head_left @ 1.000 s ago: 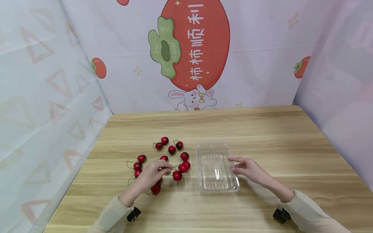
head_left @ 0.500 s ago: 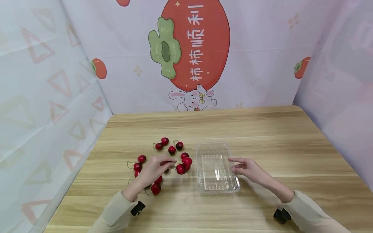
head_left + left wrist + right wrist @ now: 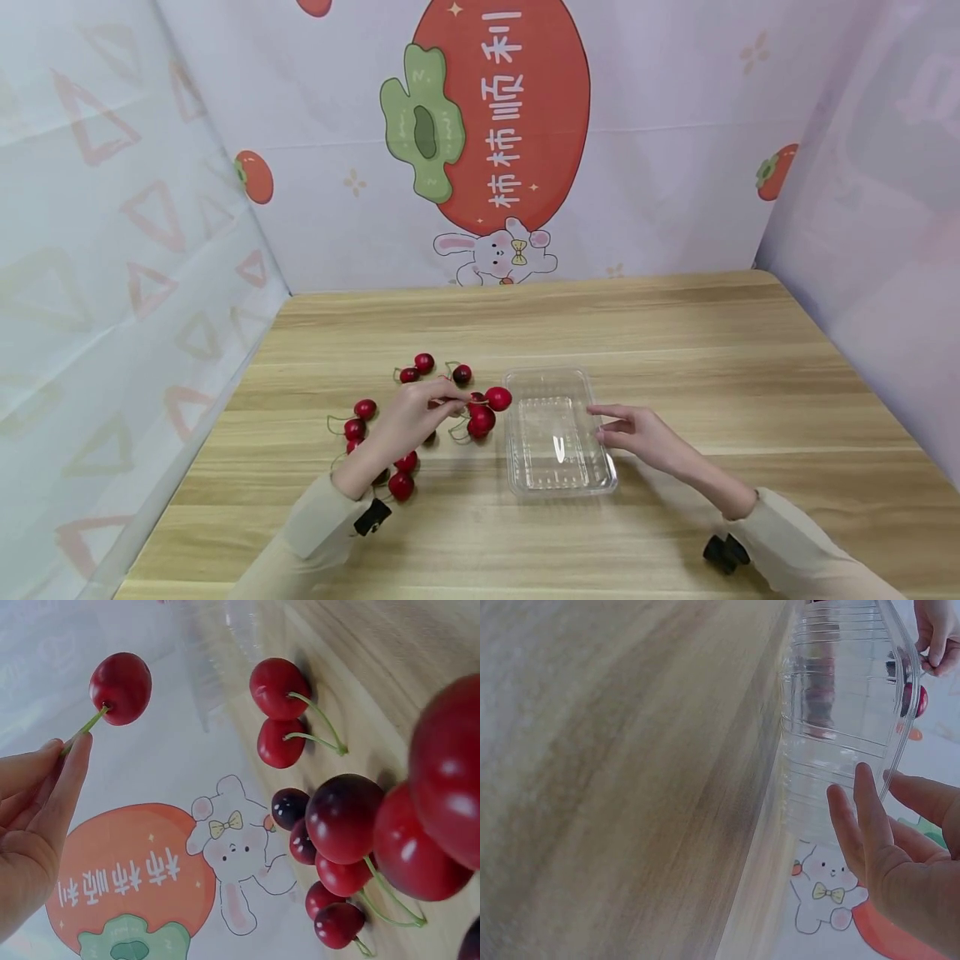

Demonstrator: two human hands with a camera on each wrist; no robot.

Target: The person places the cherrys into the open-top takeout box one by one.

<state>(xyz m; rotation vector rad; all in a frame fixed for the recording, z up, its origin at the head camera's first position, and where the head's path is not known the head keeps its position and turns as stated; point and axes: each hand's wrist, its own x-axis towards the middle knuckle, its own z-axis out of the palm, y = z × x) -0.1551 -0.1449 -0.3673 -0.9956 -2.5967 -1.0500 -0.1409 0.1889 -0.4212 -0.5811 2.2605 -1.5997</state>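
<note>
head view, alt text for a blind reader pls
A left hand pinches a red cherry by its stem near a clear plastic box, with the right hand at the box's right rim. More cherries lie on the wooden table.

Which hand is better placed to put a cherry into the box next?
Left hand, I'd say: it pinches a cherry by its stem near the box. The right hand, at the opposite side, holds none.

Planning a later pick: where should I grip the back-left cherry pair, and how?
I'd pinch the stems of that cherry pair near their outer end, coming from the left: they stick out that way past the round fruit, while a dark cherry sits to the right.
</note>
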